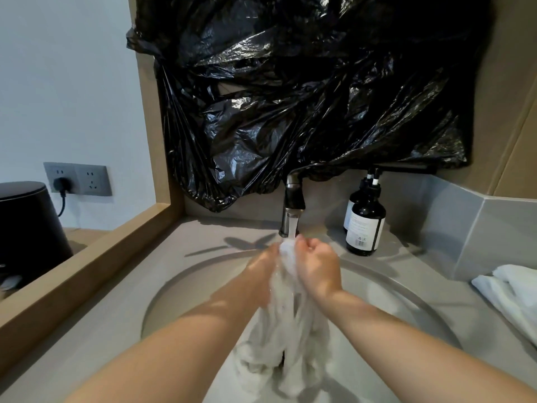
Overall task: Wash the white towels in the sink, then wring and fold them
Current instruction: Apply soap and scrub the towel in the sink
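Note:
A wet white towel point(286, 333) hangs bunched between both my hands over the round grey sink point(174, 289). My left hand point(261, 271) and my right hand point(318, 264) press its top end together right under the faucet point(293, 206), where water runs onto the cloth. The towel's lower part trails down into the basin. Another white towel point(514, 295) lies crumpled on the counter at the right edge.
Two dark pump bottles point(364, 221) stand on the counter right of the faucet. Black plastic sheeting point(305, 91) covers the wall above. A wooden ledge point(81, 271) borders the left side, with a black bin point(29, 228) and wall sockets point(77, 178) beyond.

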Available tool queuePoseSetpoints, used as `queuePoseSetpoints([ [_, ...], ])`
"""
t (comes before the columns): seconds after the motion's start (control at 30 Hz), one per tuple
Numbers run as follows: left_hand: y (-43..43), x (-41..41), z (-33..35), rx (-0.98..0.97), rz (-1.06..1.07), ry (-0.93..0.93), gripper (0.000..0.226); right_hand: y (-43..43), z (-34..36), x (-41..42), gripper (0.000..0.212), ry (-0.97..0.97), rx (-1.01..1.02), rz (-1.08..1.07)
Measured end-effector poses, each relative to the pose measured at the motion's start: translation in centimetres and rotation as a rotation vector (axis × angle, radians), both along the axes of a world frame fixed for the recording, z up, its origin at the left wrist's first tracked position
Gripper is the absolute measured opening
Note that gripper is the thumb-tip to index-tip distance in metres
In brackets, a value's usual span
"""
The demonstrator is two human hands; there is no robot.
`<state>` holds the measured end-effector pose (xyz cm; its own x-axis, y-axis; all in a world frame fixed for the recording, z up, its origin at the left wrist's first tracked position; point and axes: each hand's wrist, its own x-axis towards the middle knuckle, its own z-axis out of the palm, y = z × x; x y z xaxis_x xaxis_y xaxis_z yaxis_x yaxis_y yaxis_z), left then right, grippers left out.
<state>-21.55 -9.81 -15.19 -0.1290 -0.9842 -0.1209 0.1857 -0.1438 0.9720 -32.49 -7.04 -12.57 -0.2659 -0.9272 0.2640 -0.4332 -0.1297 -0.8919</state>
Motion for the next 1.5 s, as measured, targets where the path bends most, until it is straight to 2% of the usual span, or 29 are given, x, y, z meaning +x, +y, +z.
queuePoseSetpoints([
  [0.03,-0.5,0.2,-0.4,-0.002,0.027,-0.010,0.062,-0.9,-0.1,-1.0,0.037,-0.046,0.047,-0.057],
  [0.07,-1.3,0.5,-1.1,0.048,0.007,0.056,0.060,-1.7,-0.3,-1.8,0.037,-0.097,0.087,-0.092],
  [0.13,-1.7,0.3,-1.6,0.156,0.108,0.106,0.048,-2.0,-0.7,-2.4,0.039,-0.140,0.154,-0.112],
  [0.2,0.2,-0.4,0.0,0.149,0.177,0.013,0.063,-1.2,-1.1,-1.2,0.036,-0.085,0.127,-0.022],
  [0.23,1.2,-0.4,0.8,0.147,0.178,-0.037,0.063,-0.5,-1.2,0.0,0.033,-0.027,0.085,0.034],
  [0.27,1.5,-0.5,0.9,0.142,0.226,-0.045,0.053,0.4,-1.2,1.0,0.033,0.021,0.035,0.084],
  [0.37,2.4,-0.1,1.5,0.144,0.112,-0.027,0.040,0.3,-2.0,1.4,0.033,0.116,-0.023,0.112],
  [0.43,3.0,0.1,1.9,0.143,0.026,0.021,0.040,-1.1,-1.8,-0.8,0.038,0.018,0.084,0.019],
  [0.5,2.9,-0.4,2.1,0.162,0.047,0.056,0.041,-1.5,-1.3,-2.2,0.039,-0.064,0.112,-0.067],
  [0.63,2.7,-0.2,2.0,0.104,0.091,0.034,0.034,0.3,-1.1,1.2,0.030,0.036,0.006,0.059],
  [0.7,3.0,0.3,1.8,0.071,0.045,0.035,0.036,0.4,-1.6,1.8,0.036,0.041,0.003,0.076],
  [0.8,4.5,0.1,3.2,0.158,-0.078,0.013,0.026,-1.2,-2.0,-0.8,0.042,-0.005,0.171,-0.016],
  [0.83,3.9,0.0,3.0,0.171,-0.068,0.010,0.027,-1.3,-2.0,-1.3,0.041,-0.038,0.195,-0.026],
  [0.9,3.6,-0.2,3.0,0.142,0.012,-0.050,0.029,-1.2,-1.8,-0.6,0.036,-0.071,0.106,0.016],
  [1.0,2.6,-0.1,2.8,0.060,0.166,-0.057,0.036,0.0,-1.4,1.6,0.029,-0.008,-0.006,0.111],
  [1.07,3.1,0.0,3.2,0.086,0.116,0.036,0.032,-1.0,-1.5,0.6,0.033,-0.066,0.046,0.107],
  [1.13,3.0,-0.2,2.6,0.083,0.063,-0.036,0.030,-1.5,-1.6,-0.8,0.039,-0.109,0.078,0.043],
  [1.23,3.0,-0.1,2.7,-0.003,0.080,-0.228,0.041,-0.6,-1.3,0.1,0.035,0.048,-0.050,0.046],
  [1.3,2.5,0.6,2.6,-0.015,0.034,-0.140,0.038,-0.3,-1.2,1.0,0.034,0.078,-0.075,0.125],
  [1.37,2.3,2.1,2.6,0.038,-0.142,-0.048,0.035,-0.7,-1.2,0.3,0.037,0.044,0.031,0.174],
  [1.43,2.2,2.9,2.9,0.059,-0.176,-0.254,0.038,-1.2,-1.3,-0.9,0.039,-0.002,0.135,0.192],
  [1.5,1.7,3.3,2.8,-0.070,-0.146,-0.640,0.056,-1.2,-0.4,-1.3,0.038,-0.049,0.151,0.204],
])
